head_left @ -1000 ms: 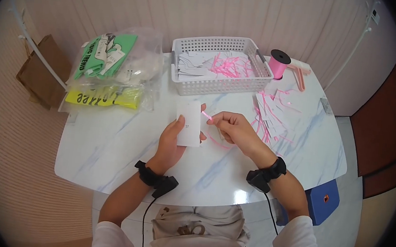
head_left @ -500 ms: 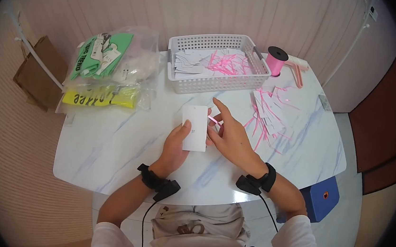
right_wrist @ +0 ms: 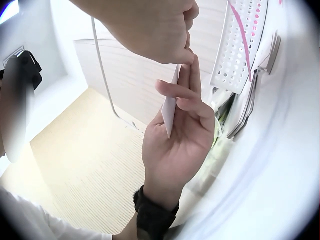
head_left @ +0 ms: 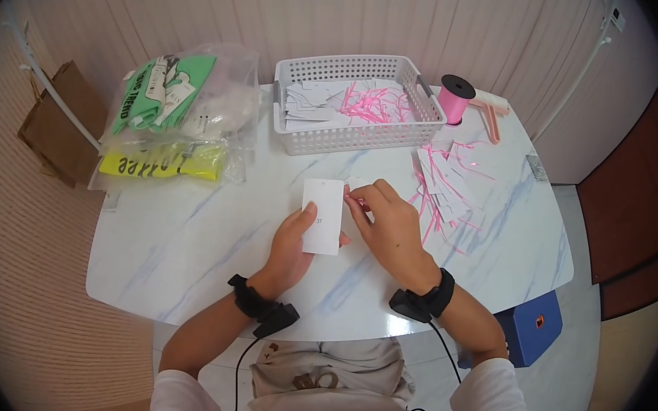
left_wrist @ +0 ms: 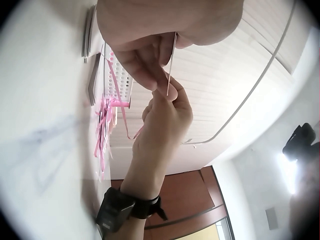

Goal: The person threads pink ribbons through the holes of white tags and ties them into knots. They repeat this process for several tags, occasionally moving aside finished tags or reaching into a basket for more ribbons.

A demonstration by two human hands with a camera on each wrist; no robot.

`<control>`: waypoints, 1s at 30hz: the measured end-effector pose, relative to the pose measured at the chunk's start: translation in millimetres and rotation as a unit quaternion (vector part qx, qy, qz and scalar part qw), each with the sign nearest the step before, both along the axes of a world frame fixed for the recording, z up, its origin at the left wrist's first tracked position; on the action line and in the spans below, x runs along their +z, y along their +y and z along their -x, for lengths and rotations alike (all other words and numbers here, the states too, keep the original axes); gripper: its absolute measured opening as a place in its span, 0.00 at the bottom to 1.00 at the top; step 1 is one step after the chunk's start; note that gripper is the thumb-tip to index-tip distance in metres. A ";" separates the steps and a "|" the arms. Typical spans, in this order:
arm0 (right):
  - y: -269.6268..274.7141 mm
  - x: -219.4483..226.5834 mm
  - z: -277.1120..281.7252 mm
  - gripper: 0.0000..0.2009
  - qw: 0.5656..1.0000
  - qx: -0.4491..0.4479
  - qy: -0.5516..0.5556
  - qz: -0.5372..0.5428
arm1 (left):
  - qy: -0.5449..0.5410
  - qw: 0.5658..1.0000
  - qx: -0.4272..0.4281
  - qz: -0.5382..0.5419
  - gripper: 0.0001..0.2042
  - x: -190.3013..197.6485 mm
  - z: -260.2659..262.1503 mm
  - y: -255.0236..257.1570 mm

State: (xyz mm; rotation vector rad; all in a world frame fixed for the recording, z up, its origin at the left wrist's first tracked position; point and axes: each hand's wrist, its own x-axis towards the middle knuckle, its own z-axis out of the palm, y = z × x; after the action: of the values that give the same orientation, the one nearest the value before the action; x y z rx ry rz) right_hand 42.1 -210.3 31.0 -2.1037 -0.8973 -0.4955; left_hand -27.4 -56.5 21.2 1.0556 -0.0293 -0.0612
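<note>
The left hand (head_left: 291, 241) holds a white card (head_left: 322, 217) marked 37 upright, thumb across its face and fingers behind. Close to the card's upper right edge, the right hand (head_left: 396, 228) pinches a thin pink ribbon (head_left: 352, 197). From the left wrist view, the right hand (left_wrist: 162, 122) meets the left fingers at the card's edge, and a pink ribbon (left_wrist: 124, 112) loops beside it. The right wrist view shows the card (right_wrist: 169, 112) edge-on in the left hand (right_wrist: 177, 142). The ribbon's route around the card is partly hidden.
A white basket (head_left: 359, 139) of cards and ribbons stands behind the hands. Ribboned cards (head_left: 446, 185) lie to the right, below a pink spool (head_left: 453, 105). Bagged clothing (head_left: 169, 99) is at left. More white pieces (head_left: 360, 182) lie just beyond the right fingers.
The right index finger, extended half a second ago, has bent in towards the thumb at the card's upper right edge. The left hand keeps its grip on the card.
</note>
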 end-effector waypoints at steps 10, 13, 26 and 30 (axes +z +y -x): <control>-5.6 14.1 0.1 0.04 0.993 0.015 0.065 -0.101 | 0.005 0.984 0.049 -0.171 0.23 -6.2 3.4 0.7; -3.7 9.8 2.5 0.04 0.989 0.045 0.080 -0.119 | -0.013 0.970 0.042 -0.239 0.23 -5.7 4.2 -1.1; 0.6 8.8 3.9 0.04 0.993 0.024 0.067 -0.092 | -0.004 0.965 0.017 -0.260 0.22 -11.4 4.0 -2.3; 1.5 7.7 4.1 0.04 0.993 0.023 0.079 -0.090 | -0.009 0.966 0.016 -0.259 0.22 -15.9 3.9 -3.9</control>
State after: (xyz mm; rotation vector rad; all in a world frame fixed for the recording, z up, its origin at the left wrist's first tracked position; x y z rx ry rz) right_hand 38.1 -208.8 38.7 -1.9255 -0.7783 -0.3665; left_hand -31.3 -60.4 5.3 1.5802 -0.0132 -0.0306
